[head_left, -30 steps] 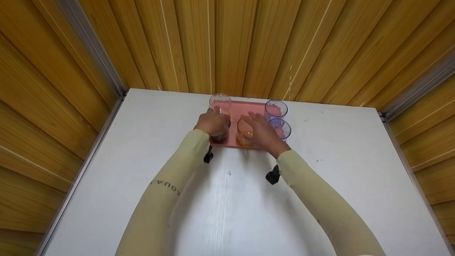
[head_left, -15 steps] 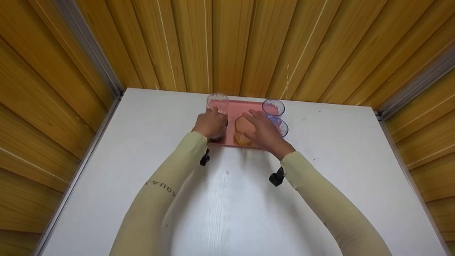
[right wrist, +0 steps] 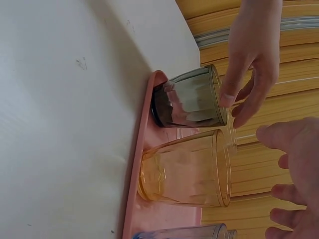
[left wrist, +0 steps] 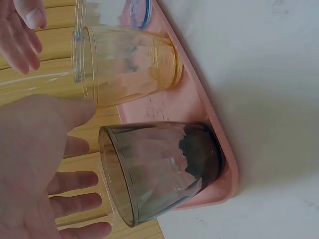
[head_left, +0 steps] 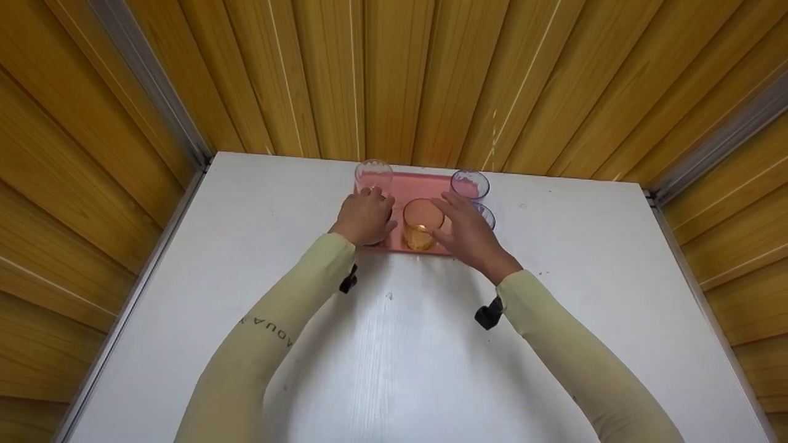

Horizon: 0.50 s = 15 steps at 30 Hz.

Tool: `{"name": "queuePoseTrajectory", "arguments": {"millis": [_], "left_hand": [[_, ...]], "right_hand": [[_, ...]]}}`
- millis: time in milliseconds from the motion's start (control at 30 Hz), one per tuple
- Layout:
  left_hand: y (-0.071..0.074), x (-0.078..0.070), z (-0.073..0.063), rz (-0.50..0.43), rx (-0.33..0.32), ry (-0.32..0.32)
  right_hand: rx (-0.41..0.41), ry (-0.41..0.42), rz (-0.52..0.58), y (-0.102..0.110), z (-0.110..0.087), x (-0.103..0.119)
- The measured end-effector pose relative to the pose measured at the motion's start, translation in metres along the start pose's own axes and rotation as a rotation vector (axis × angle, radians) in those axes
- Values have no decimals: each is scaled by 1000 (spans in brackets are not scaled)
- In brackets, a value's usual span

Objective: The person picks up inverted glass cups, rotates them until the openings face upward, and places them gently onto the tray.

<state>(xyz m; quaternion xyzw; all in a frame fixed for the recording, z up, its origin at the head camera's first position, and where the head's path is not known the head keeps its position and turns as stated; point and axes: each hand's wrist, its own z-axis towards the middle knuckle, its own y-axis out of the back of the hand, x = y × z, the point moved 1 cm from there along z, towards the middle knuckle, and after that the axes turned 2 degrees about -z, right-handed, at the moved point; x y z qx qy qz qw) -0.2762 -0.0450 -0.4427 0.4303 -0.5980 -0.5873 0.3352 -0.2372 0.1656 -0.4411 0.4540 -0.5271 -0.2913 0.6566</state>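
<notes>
A smoky grey glass [left wrist: 164, 172] stands upright at the near left corner of a pink tray [head_left: 414, 183]. My left hand [head_left: 364, 216] is over its rim, fingers loosely spread and gripping nothing; from the head view it hides most of that glass. Beside it on the tray stands an amber glass [head_left: 422, 223], also upright. To the right of the amber glass's rim is my right hand [head_left: 471, 237], its thumb and fingers extended. The right wrist view shows a gap between those fingers [right wrist: 289, 194] and the amber rim.
Behind my left hand a clear glass [head_left: 373, 175] stands on the tray. Two bluish-purple glasses are at the tray's right end: a far one [head_left: 470, 186] and a near one [head_left: 487, 216], partly behind my right hand. A wood-patterned wall [head_left: 394, 80] rises behind the white table [head_left: 381, 344].
My right hand has drawn off to the right from the amber glass, uncovering more of it. My left hand has loosened from the grey glass and lifted slightly. The glasses keep their places.
</notes>
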Motion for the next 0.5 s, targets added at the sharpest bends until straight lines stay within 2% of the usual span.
{"name": "queuePoseTrajectory", "arguments": {"millis": [133,267,500], "left_hand": [[3,-2,-6,-21,-13,-20],[5,-4,-10,-3,-24,-46],[12,-8,-20,16,-60,-97]], "right_hand": [[-6,-20,5,2,-4,-4],[-14,-19,-3,5,-9,-5],[-59,-4,-77,11,-15,-3]]}}
